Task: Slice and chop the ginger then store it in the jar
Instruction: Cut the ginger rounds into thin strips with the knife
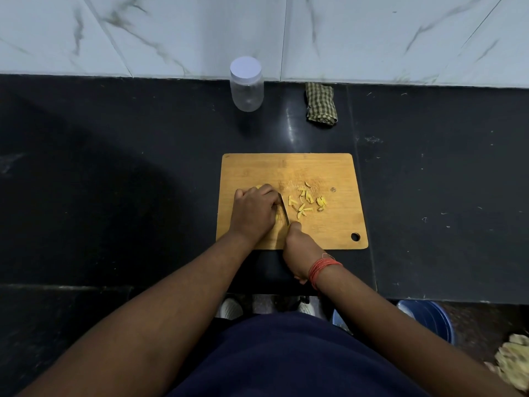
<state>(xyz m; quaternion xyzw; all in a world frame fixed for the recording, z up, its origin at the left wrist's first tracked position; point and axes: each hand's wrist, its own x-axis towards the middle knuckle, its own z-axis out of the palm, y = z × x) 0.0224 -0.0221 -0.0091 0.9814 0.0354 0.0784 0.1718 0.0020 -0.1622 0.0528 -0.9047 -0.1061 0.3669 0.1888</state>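
Note:
A wooden cutting board [329,167] lies on the black counter. My left hand [253,213] presses down on a yellow piece of ginger [277,217], most of it hidden under my fingers. My right hand [299,247] grips the handle of a knife [284,213], its blade lying right beside my left fingers. Several cut ginger strips [306,200] are scattered on the board to the right of the blade. A clear plastic jar [247,90] with its white lid on stands upright at the back by the wall.
A folded green checked cloth [320,106] lies right of the jar against the marble wall. Below the counter edge, a blue bucket [429,319] stands at the lower right, with my shoes [232,308] on the floor.

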